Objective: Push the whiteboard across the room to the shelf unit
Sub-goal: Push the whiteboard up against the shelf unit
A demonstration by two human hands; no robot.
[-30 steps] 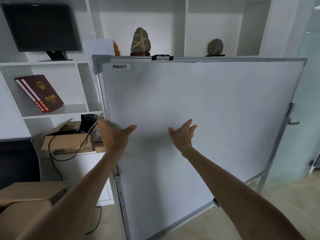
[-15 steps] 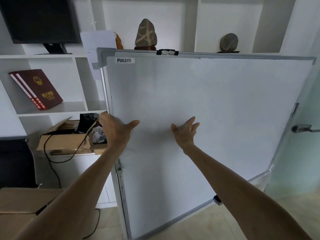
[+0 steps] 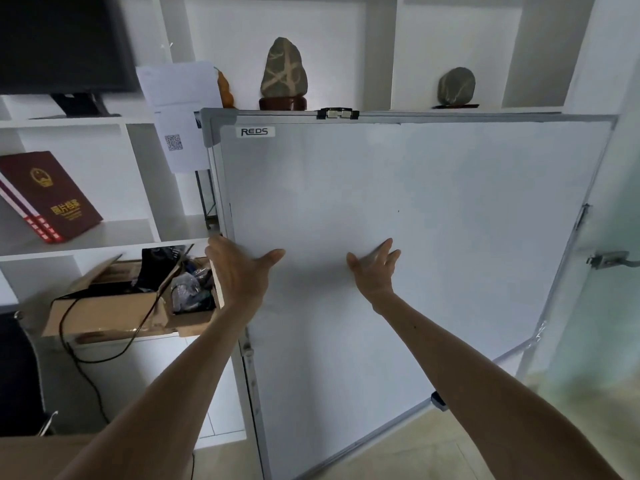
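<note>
A large blank whiteboard (image 3: 433, 209) with a grey metal frame and a "REDS" label fills the middle of the view, standing right in front of the white shelf unit (image 3: 145, 123). My left hand (image 3: 239, 271) wraps around the board's left frame edge, thumb on the front face. Flat against the board's surface near its middle rests my right hand (image 3: 375, 268), fingers spread and palm pressing. The board's lower stand is mostly hidden behind my arms.
The shelves hold a dark monitor (image 3: 62, 46), red books (image 3: 48, 199), two display stones (image 3: 284, 72) and an open cardboard box (image 3: 114, 306) with cables. A glass door (image 3: 609, 271) with a handle stands at the right. A black chair (image 3: 17, 368) sits at the lower left.
The whiteboard and I have moved closer to the shelf unit; the shelves and stones loom larger. Both hands keep their places on the board.
</note>
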